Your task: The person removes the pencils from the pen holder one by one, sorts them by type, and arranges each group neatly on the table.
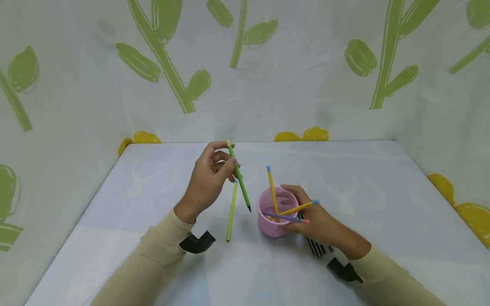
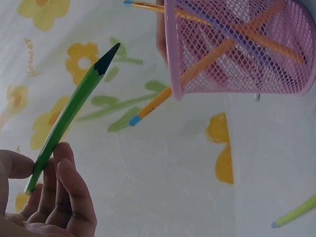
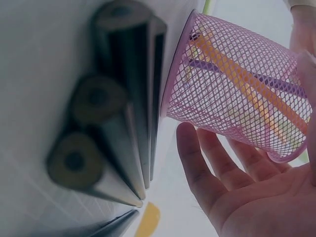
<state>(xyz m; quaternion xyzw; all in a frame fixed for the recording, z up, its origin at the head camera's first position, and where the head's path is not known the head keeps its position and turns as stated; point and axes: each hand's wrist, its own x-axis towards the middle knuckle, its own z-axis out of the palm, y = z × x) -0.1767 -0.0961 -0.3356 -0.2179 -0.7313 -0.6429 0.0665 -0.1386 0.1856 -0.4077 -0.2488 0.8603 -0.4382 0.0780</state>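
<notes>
My left hand (image 1: 206, 180) pinches a green pencil (image 1: 241, 183) between thumb and fingers, above the table. Its dark tip points down toward a pink mesh pencil cup (image 1: 269, 230), apart from it. Around the cup's right side curls my right hand (image 1: 323, 227), with its fingers against the mesh in the right wrist view. Inside the cup lean two yellow-orange pencils (image 1: 272, 185) with blue ends and a purple pencil (image 1: 288, 218). A light green pencil (image 1: 231, 214) lies on the table between the left hand and the cup.
Several dark pencils (image 1: 314, 247) lie beside and partly beneath the right wrist; their ends appear close up in the right wrist view. The pale table (image 1: 153, 250) meets a sheet (image 1: 298, 93) with green leaf prints at its back and sides.
</notes>
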